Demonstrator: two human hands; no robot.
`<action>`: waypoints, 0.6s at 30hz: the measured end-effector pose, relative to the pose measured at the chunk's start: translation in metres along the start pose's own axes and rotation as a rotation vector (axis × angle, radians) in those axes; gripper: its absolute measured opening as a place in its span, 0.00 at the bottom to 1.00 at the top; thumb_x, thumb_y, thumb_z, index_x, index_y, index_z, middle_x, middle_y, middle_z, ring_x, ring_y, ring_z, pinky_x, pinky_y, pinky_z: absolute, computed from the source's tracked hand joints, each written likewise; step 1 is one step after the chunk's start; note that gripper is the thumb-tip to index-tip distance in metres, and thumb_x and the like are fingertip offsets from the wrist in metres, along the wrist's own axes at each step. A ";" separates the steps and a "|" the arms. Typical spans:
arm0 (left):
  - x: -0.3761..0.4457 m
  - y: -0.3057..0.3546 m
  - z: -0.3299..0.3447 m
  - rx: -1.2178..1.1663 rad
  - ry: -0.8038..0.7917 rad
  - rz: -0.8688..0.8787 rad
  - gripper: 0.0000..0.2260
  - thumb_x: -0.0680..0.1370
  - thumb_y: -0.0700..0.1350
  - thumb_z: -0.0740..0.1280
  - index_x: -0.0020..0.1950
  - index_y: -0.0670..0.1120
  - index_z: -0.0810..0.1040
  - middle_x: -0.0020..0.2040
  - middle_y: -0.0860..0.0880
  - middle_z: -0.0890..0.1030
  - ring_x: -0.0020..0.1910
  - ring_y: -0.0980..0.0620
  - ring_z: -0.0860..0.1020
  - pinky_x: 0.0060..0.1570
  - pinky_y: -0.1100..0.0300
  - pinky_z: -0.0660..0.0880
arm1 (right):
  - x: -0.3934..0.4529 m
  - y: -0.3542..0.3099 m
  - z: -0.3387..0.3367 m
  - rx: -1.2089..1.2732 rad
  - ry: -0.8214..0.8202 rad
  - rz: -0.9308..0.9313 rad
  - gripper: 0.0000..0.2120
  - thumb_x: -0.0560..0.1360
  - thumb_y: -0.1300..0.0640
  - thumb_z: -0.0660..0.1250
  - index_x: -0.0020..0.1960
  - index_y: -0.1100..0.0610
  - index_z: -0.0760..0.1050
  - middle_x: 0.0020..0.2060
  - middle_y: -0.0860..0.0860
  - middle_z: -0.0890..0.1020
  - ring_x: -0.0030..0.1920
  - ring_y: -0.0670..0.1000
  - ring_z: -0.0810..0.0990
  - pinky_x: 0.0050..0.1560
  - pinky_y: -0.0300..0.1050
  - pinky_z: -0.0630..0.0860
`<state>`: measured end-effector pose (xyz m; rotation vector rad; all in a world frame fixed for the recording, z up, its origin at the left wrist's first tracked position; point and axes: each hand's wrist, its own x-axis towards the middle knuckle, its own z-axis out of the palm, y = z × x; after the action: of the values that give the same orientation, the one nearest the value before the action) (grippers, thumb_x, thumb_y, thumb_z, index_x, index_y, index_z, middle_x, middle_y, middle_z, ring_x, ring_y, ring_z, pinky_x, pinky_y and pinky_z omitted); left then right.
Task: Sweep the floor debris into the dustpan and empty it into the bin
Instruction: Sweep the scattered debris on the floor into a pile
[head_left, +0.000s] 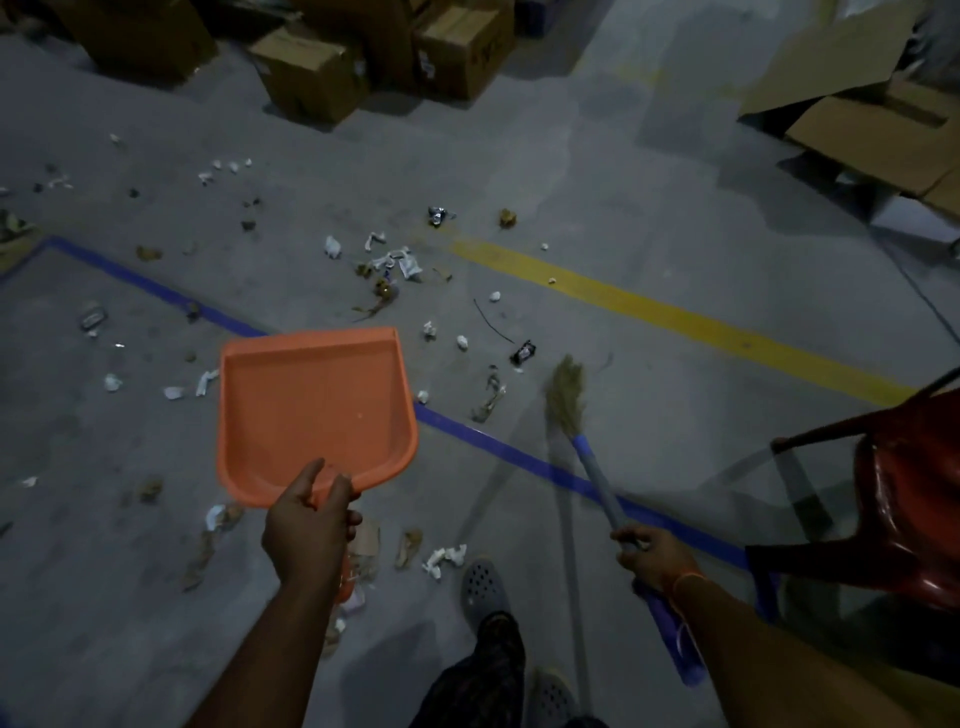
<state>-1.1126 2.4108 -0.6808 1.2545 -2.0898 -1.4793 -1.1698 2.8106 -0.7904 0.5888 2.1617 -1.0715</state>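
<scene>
Nothing lies in the orange dustpan (311, 410); its tray shows bare, held above the floor (649, 218) by the left hand (306, 530), which is clenched on its handle. Right hand (652, 558) grips the broom (582, 415), its straw head near a blue line (519, 457). Debris (389, 265), white paper scraps, brown bits and wrappers, is scattered across the grey floor ahead and around the dustpan. Boxes (311, 73) stand beyond.

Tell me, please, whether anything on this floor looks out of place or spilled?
Yes: paper scraps and wrappers lie scattered across the grey floor, over the blue line and around the dustpan, whose tray is empty.
</scene>
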 end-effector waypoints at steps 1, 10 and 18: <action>0.008 0.002 0.001 -0.004 0.007 -0.005 0.19 0.79 0.46 0.72 0.70 0.49 0.78 0.35 0.45 0.85 0.30 0.46 0.82 0.39 0.46 0.83 | 0.003 -0.010 0.008 -0.060 -0.037 0.001 0.12 0.73 0.68 0.69 0.52 0.54 0.82 0.46 0.58 0.81 0.29 0.54 0.79 0.24 0.41 0.77; 0.054 0.007 -0.008 -0.017 0.066 -0.070 0.21 0.77 0.49 0.73 0.71 0.52 0.78 0.38 0.43 0.86 0.30 0.47 0.82 0.36 0.49 0.82 | 0.010 -0.106 0.097 -0.457 -0.488 -0.237 0.12 0.73 0.62 0.68 0.51 0.47 0.81 0.45 0.51 0.80 0.19 0.41 0.76 0.23 0.37 0.74; 0.067 0.032 -0.012 -0.016 0.116 -0.049 0.22 0.75 0.52 0.74 0.69 0.52 0.79 0.32 0.47 0.84 0.27 0.47 0.82 0.39 0.41 0.83 | 0.017 -0.135 0.072 -0.374 -0.451 -0.359 0.13 0.74 0.60 0.69 0.55 0.47 0.82 0.33 0.42 0.80 0.26 0.43 0.79 0.31 0.40 0.77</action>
<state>-1.1592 2.3539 -0.6636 1.3604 -1.9833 -1.4050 -1.2417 2.6773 -0.7647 -0.2057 2.0186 -0.8380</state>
